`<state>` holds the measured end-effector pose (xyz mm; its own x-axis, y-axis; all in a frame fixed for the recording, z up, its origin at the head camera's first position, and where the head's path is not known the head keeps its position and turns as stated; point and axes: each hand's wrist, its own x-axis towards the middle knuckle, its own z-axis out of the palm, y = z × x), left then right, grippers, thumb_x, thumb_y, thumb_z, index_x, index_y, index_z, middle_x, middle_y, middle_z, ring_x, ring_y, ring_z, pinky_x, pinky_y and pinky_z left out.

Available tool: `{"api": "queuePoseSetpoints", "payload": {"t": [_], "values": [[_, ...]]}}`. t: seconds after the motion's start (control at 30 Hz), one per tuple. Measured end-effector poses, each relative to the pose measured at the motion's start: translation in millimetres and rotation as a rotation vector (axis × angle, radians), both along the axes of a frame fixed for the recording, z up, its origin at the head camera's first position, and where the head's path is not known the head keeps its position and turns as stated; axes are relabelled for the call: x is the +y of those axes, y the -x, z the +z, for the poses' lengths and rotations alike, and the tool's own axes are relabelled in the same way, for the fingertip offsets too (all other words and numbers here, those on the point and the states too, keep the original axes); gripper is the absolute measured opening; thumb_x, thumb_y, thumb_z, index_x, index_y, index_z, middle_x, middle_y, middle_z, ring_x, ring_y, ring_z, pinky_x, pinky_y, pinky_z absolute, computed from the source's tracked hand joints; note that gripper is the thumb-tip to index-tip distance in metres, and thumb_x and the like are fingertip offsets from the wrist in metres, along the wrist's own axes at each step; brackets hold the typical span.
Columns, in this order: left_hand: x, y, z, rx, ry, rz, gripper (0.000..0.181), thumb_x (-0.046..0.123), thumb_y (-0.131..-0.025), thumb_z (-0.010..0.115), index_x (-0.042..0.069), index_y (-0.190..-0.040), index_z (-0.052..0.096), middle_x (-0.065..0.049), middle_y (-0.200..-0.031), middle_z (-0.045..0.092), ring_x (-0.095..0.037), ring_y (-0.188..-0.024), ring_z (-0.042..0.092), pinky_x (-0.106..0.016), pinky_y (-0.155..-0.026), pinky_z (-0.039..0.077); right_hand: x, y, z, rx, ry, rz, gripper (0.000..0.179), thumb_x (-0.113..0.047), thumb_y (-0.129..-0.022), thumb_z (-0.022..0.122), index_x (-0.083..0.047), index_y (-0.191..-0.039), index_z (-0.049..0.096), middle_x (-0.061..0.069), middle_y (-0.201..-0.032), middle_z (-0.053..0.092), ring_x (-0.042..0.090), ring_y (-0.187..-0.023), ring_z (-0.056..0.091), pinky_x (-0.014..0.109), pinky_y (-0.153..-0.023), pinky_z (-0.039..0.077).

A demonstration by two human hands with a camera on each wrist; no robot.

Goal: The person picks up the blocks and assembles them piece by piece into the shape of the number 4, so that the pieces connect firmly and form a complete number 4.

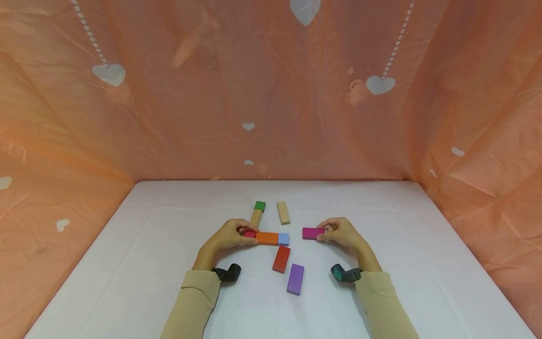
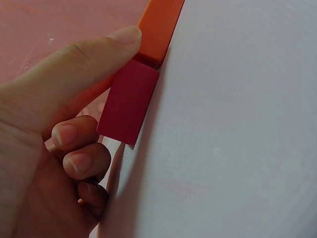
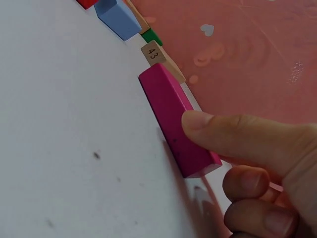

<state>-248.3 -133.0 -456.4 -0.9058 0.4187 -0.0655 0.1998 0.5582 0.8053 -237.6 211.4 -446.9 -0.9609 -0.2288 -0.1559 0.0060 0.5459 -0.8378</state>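
My left hand (image 1: pixel 233 234) pinches the near end of an orange block (image 1: pixel 267 238), its thumb tip beside the seam with a crimson block (image 2: pixel 130 101). These two lie end to end, and a light blue block (image 1: pixel 283 239) touches the orange one's other end. To the right, my right hand (image 1: pixel 342 232) grips a magenta block (image 3: pixel 171 116) between thumb and fingers, apart from that row. Whether the magenta block touches the table cannot be told. The index finger of each hand is partly hidden in the wrist views.
Behind the row, a green block (image 1: pixel 260 206) adjoins a plain wooden block (image 1: pixel 256 217). Another plain wooden block (image 1: pixel 283 213) lies to its right. Nearer the person are a red block (image 1: pixel 281 259) and a purple block (image 1: pixel 295 279). Orange cloth (image 1: pixel 271 94) surrounds the white table (image 1: pixel 169 202).
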Motion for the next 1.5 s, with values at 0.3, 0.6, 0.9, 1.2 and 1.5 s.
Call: {"api": "queuePoseSetpoints", "payload": {"t": [0.3,0.6,0.9,1.2,1.5], "values": [[0.4,-0.4,0.8,-0.006,0.006,0.008,0.029,0.021,-0.077,0.081,0.01,-0.104,0.075,-0.012,-0.111,0.067,-0.018,-0.095,0.05,-0.029,-0.086,0.044,-2.4,-1.2,-0.7,-0.021,0.051,-0.001,0.037,-0.009,-0.078,0.077,0.007,-0.11,0.066,-0.005,-0.06,0.04,0.01,-0.063,0.038,0.022,-0.062,0.036],[-0.1,1.6,-2.1,0.004,0.011,0.003,0.028,0.02,-0.078,0.08,0.01,-0.103,0.075,-0.012,-0.109,0.067,-0.019,-0.095,0.051,-0.027,-0.085,0.045,-3.6,-0.8,-0.8,0.001,0.032,0.014,0.036,-0.01,-0.077,0.078,0.006,-0.108,0.068,-0.006,-0.058,0.04,0.008,-0.061,0.038,0.022,-0.062,0.034],[-0.6,1.4,-1.9,-0.013,-0.008,0.008,0.029,0.019,-0.078,0.081,0.009,-0.104,0.074,-0.013,-0.11,0.066,-0.019,-0.096,0.05,-0.027,-0.083,0.044,-7.1,-2.7,1.4,0.04,0.04,0.038,0.035,-0.009,-0.077,0.079,0.008,-0.106,0.068,-0.007,-0.059,0.041,0.006,-0.058,0.037,0.02,-0.058,0.032],[0.0,2.3,-1.9,0.008,0.004,0.005,0.029,0.021,-0.077,0.081,0.01,-0.103,0.075,-0.01,-0.1,0.065,-0.016,-0.088,0.047,-0.027,-0.079,0.041,-8.3,-2.5,0.5,0.027,0.034,0.036,0.034,-0.01,-0.077,0.078,0.007,-0.105,0.068,-0.007,-0.059,0.041,0.006,-0.06,0.038,0.021,-0.06,0.033],[0.0,2.4,-2.0,-0.019,0.018,0.022,0.029,0.022,-0.077,0.081,0.011,-0.103,0.075,-0.008,-0.1,0.063,-0.017,-0.09,0.047,-0.027,-0.08,0.04,-10.3,-2.9,0.6,0.023,0.043,0.055,0.035,-0.009,-0.078,0.077,0.008,-0.107,0.067,-0.006,-0.059,0.041,0.007,-0.059,0.037,0.021,-0.059,0.033]]}}
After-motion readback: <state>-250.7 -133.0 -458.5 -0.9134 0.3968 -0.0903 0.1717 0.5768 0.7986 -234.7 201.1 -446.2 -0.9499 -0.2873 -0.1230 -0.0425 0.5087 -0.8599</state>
